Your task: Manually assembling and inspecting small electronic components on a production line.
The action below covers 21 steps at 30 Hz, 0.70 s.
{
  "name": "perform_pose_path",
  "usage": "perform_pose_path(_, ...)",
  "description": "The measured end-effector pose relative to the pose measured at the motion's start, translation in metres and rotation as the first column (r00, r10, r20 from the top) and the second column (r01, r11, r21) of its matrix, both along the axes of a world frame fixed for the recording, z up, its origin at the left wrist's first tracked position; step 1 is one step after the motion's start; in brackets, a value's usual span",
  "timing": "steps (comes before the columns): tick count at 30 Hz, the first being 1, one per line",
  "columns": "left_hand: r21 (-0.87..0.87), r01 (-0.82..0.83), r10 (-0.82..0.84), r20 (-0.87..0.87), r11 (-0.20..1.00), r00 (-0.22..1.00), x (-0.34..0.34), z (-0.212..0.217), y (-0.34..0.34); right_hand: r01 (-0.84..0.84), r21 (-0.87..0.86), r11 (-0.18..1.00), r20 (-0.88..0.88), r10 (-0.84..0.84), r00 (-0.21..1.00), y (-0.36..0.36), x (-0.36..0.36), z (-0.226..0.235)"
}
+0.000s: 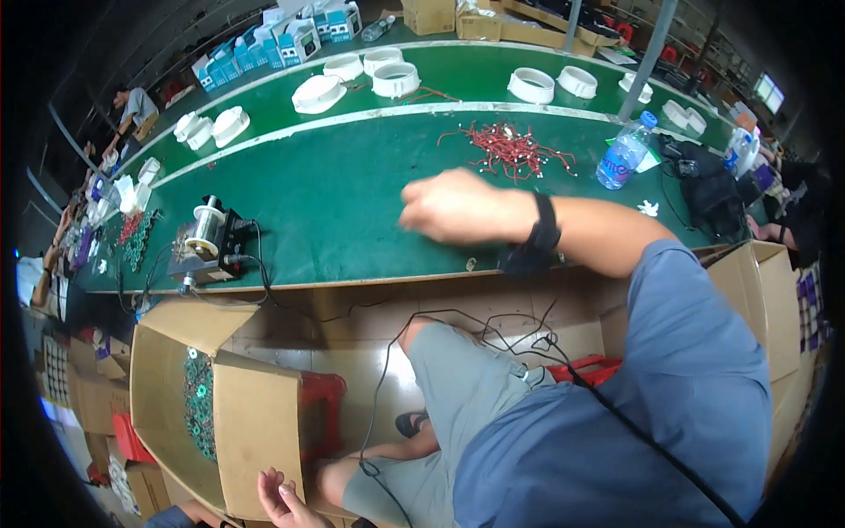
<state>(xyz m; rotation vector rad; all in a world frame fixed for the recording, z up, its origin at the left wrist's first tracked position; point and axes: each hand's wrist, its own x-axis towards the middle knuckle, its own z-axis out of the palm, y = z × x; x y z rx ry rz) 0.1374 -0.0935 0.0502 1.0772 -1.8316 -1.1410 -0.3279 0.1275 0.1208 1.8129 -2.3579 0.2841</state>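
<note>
My right hand point(453, 207), with a black band on its wrist, is over the middle of the green workbench point(326, 194). Its fingers are curled in and slightly smeared by motion; whatever they may hold is hidden. Beyond it lies a loose pile of red wires with white connectors point(510, 150). My left hand point(286, 503) hangs low by a flap of the open cardboard box point(255, 431), fingers apart and nothing visible in them. Inside that box are many green ring-shaped parts with wires point(201, 396).
A soldering device with a wire spool point(207, 233) stands at the bench's left front. A water bottle point(625, 154) is at the right. White plastic rings point(395, 80) line the far strip, with blue-white boxes point(255, 55) behind. A black cable point(616, 414) crosses my lap. Other people sit at both sides.
</note>
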Motion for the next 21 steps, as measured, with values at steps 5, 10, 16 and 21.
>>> perform_pose_path(5, -0.078, 0.002, 0.0, 0.024, 0.997, 1.0, -0.002, 0.02, -0.012, 0.54, 0.208, 0.815, -0.146, -0.52, 0.841, 0.046, -0.066, 0.001)
perform_pose_path(10, -0.473, 0.012, 0.043, 0.105, 0.881, 0.994, -0.022, 0.042, -0.055, 0.492, -0.091, 0.866, -0.2, -0.5, 0.843, 0.059, -0.082, -0.035)
perform_pose_path(16, -0.637, 0.022, 0.269, 0.357, 0.771, 0.895, 0.015, -0.033, -0.187, 0.576, -0.051, 0.816, -0.153, -0.576, 0.803, 0.045, -0.098, -0.038)
perform_pose_path(21, -0.663, 0.041, 0.495, 0.598, 0.748, 0.631, -0.022, -0.047, -0.157, 0.609, -0.059, 0.791, -0.035, -0.611, 0.791, 0.053, -0.134, -0.014)
